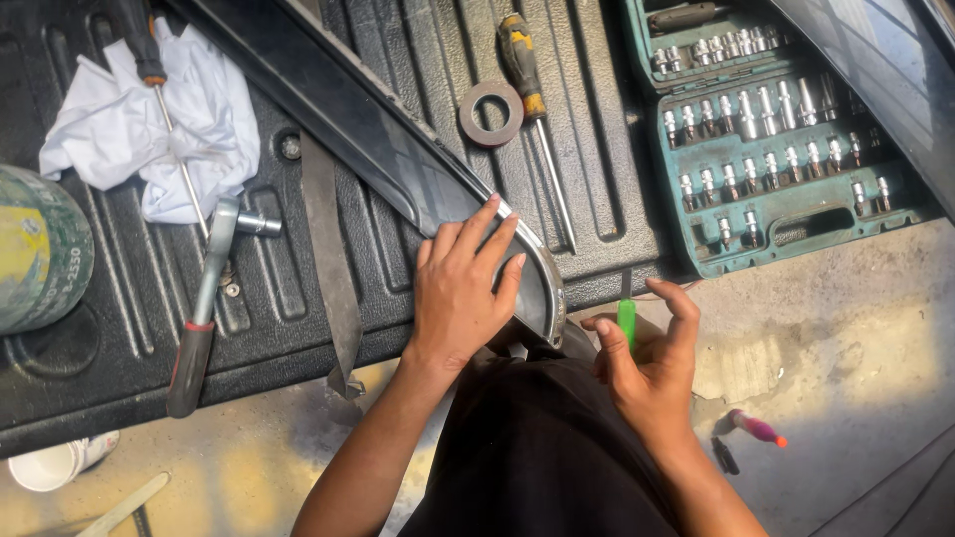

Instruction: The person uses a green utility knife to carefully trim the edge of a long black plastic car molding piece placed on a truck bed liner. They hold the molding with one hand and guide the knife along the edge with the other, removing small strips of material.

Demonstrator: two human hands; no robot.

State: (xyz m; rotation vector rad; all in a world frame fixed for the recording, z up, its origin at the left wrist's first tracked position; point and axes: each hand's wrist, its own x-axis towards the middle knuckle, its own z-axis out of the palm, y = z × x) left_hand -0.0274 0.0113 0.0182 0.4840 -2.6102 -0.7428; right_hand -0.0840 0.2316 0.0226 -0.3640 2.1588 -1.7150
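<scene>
At my far left lies a round can (pixel 40 249) with a worn yellow-green label (pixel 22 251).

A black ribbed plastic mat (pixel 119 328) covers most of the upper left and serves as the work surface. Below it and to its right lies a bare concrete floor (pixel 846 328), dusty and stained, lit by strong sunlight with hard shadows falling across it. A paler patch of broken concrete (pixel 741 363) sits just right of the mat's lower edge. Beyond the mat's upper right corner a dark slanted panel (pixel 885 70) cuts across the view.
</scene>
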